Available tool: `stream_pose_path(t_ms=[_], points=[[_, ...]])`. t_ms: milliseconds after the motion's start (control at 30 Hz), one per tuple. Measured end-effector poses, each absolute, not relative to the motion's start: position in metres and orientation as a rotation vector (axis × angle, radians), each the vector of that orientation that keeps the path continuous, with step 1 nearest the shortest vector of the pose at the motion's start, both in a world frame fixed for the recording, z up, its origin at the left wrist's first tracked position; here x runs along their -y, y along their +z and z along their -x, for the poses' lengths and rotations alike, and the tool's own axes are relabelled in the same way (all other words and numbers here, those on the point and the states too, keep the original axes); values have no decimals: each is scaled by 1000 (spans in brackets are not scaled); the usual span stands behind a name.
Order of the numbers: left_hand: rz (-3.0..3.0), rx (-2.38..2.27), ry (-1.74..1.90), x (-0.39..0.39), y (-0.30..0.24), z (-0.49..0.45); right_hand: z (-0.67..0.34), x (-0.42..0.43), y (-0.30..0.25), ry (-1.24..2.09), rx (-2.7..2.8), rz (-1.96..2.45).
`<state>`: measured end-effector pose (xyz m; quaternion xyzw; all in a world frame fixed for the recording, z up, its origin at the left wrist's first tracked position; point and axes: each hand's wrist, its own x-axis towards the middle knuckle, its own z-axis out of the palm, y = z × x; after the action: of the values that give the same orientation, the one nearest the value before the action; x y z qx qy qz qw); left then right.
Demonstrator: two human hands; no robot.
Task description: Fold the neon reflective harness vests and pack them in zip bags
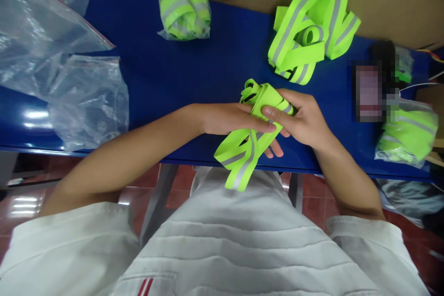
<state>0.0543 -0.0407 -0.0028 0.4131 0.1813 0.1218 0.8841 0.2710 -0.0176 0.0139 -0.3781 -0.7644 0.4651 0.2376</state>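
Between my two hands is a folded bundle of neon yellow reflective strap [265, 97] with a grey stripe along it. My left hand [234, 119] reaches in from the left, its thumb across the strap and its fingers underneath. From the right, my right hand [300, 118] grips the upper part, thumb pressed on top. A loop and a loose end of the strap hang below my hands, past the table's front edge. Just beyond my right hand lies a loose pile of the same strap [300, 32].
A clear bag packed with strap [185, 7] stands at the back, and another packed bag [407, 134] lies at the right. Clear zip bags [92, 97] spread over the left of the blue table [149, 69]. Brown cardboard [398, 4] borders the back. A pixelated patch covers something at right.
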Motion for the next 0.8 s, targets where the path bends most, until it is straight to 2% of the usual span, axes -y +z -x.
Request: stream_pose_path(t_ms=[267,667,800], points=[[-922,-412,327,45,-5,-58,-275,8,10,1125,2173,1000],[-1201,-665,421,52,1,-66,-276,11,11,1133,2196,977],[-1058,-639,409,53,2,-68,-274,12,12,1077,2162,1010]])
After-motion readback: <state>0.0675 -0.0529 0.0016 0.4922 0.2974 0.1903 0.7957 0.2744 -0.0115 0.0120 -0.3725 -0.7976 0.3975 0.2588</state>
